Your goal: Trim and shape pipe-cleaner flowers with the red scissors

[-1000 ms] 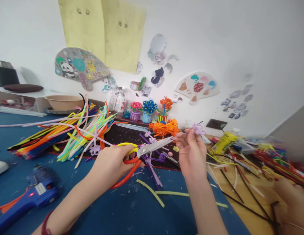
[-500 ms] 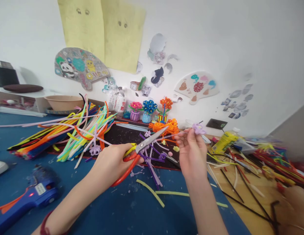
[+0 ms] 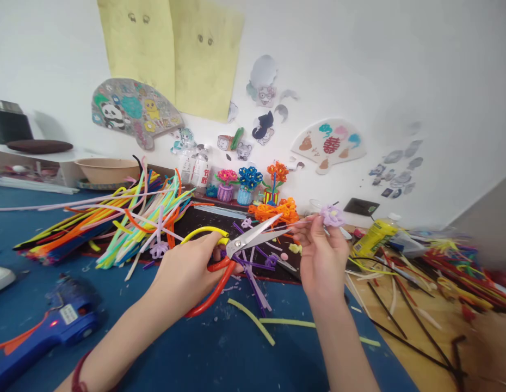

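Note:
My left hand (image 3: 196,264) is closed round the red and yellow handles of a pair of scissors (image 3: 238,244), whose blades stand apart and point to the right. My right hand (image 3: 321,253) pinches a light purple pipe cleaner flower (image 3: 332,215) by its base. A thin stem runs left from those fingertips towards the scissor blades; whether the blades touch it I cannot tell. Below the scissors lie loose purple pipe cleaners (image 3: 253,283). Another pale purple flower (image 3: 159,249) rests left of my left hand.
At the left are a blue glue gun (image 3: 61,321) and a heap of colourful pipe cleaners (image 3: 114,223). Potted pipe cleaner flowers (image 3: 247,185) stand by the wall beside orange pieces (image 3: 277,210). A yellow bottle (image 3: 373,237) and more pipe cleaners (image 3: 461,272) lie at the right.
The scissors have opened, their blades and handles spreading apart in my left hand. My right hand keeps its pinch on the flower and has hardly moved. At the far right, another person's hand has pulled back.

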Available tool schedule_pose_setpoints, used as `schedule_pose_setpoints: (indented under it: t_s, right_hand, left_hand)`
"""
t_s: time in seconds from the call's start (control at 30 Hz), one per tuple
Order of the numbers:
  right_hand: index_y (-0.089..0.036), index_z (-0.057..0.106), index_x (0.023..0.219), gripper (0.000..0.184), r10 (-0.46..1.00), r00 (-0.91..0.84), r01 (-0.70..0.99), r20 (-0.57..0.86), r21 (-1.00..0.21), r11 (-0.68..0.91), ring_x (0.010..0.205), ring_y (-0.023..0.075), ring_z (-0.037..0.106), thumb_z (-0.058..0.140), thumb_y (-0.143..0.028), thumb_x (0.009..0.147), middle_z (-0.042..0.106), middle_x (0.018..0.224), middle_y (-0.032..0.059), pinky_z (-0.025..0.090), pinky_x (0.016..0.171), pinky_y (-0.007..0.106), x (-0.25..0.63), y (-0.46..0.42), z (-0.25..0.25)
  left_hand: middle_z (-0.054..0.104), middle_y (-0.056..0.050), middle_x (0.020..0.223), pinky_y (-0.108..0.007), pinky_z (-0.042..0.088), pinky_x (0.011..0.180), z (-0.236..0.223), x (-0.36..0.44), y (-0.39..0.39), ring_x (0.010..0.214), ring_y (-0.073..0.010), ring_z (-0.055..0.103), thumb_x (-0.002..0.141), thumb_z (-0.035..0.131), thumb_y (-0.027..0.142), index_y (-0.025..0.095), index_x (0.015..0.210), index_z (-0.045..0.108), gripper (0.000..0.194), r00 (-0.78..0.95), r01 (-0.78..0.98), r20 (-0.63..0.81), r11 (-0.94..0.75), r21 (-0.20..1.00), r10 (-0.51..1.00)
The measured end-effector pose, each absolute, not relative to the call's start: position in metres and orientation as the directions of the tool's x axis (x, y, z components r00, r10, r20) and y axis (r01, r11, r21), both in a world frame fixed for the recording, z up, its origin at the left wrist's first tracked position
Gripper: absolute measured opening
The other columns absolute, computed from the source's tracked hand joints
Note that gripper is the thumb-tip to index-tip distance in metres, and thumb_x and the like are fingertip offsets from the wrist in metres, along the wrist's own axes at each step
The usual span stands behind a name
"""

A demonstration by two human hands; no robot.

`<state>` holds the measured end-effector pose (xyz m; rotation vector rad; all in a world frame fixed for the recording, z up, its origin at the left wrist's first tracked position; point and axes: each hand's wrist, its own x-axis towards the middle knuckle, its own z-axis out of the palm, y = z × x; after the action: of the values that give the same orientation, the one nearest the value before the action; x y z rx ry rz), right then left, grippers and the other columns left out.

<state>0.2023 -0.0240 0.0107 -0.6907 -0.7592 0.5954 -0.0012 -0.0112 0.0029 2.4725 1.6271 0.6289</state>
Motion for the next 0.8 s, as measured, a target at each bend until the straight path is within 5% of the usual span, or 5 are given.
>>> schedule_pose_setpoints:
  t_s: [0.8]
  right_hand:
    - [-0.018, 0.062, 0.075, 0.026, 0.725, 0.542, -0.267, 0.425, -0.731, 0.628, 0.058, 0.0109, 0.064, 0.076, -0.039, 0.07, 0.065, 0.065, -0.002, 0.047, 0.051, 0.021, 0.205, -0.0252, 0.0104]
  left_hand:
    - [0.052, 0.005, 0.054, -0.023, 0.023, 0.05, 0.0009, -0.0021, -0.0104, 0.052, -0.0144, 0.054, 0.08, 0.051, 0.05, 0.023, 0.067, 0.049, 0.03, 0.39, 0.832, 0.279, -0.466, 0.3, 0.877]
